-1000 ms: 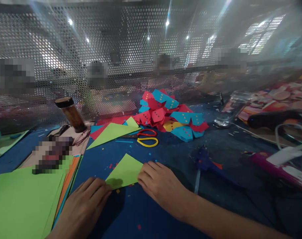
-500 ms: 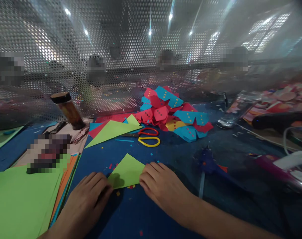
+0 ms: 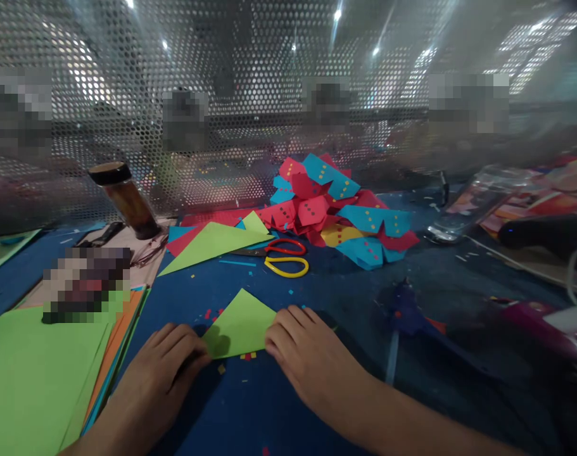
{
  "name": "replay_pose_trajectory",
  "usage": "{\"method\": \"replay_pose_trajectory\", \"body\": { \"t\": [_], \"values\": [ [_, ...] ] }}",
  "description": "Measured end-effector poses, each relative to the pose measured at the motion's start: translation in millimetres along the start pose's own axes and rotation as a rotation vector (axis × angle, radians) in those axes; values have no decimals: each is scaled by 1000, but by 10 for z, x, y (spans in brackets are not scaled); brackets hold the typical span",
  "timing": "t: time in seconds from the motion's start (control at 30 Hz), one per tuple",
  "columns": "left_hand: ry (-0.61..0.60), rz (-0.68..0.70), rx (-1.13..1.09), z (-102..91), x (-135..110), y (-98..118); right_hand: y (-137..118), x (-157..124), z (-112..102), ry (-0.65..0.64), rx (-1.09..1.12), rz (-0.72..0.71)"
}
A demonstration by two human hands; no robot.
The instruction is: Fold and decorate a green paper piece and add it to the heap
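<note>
A light green sheet of paper (image 3: 243, 326), folded into a triangle with its tip pointing away from me, lies on the blue table (image 3: 235, 411). At its left corner my left hand (image 3: 171, 358) is closed, fingers curled over the paper's edge. My right hand (image 3: 304, 354) grips the right corner with bent fingers. Beyond the triangle are scissors (image 3: 283, 258) with one red and one yellow handle, their blades partly under another folded green paper (image 3: 212, 244). Tiny paper scraps (image 3: 247, 356) lie around the triangle.
Green and other coloured sheets (image 3: 36, 380) are stacked at the left. A lidded bottle (image 3: 129, 202) leans behind them. Red and blue folded paper pieces (image 3: 311, 209) are heaped at the back against a perforated metal screen (image 3: 250, 57). A dark blue glue gun (image 3: 412, 316) lies at the right.
The view has shifted slightly, so the background items sit a little differently in it. Both hands stay at the corners of the green triangle, with hardly any visible movement.
</note>
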State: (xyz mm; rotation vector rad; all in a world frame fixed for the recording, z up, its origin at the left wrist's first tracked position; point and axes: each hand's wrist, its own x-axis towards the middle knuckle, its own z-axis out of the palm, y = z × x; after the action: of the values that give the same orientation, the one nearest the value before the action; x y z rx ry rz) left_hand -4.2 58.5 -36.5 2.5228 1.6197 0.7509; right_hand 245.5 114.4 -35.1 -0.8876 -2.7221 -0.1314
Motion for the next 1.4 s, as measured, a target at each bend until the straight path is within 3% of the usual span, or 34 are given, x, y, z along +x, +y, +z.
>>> {"method": "replay_pose_trajectory", "body": {
  "t": [0.23, 0.7, 0.87, 1.1, 1.4],
  "values": [
    [-15, -45, -66, 0, -12, -24, -15, 30, -30, -56, 33, 29],
    [-11, -102, -112, -5, 22, -40, -22, 48, 15, 48, 142, 157],
    [-25, -106, -95, -6, 20, -43, -7, 54, 25, 27, 180, 207],
    [-13, -21, -55, 9, 6, -58, 8, 82, -15, -39, 244, 270],
    [26, 163, 60, -3, -18, -28, 6, 97, -24, -5, 279, 292]
  ]
}}
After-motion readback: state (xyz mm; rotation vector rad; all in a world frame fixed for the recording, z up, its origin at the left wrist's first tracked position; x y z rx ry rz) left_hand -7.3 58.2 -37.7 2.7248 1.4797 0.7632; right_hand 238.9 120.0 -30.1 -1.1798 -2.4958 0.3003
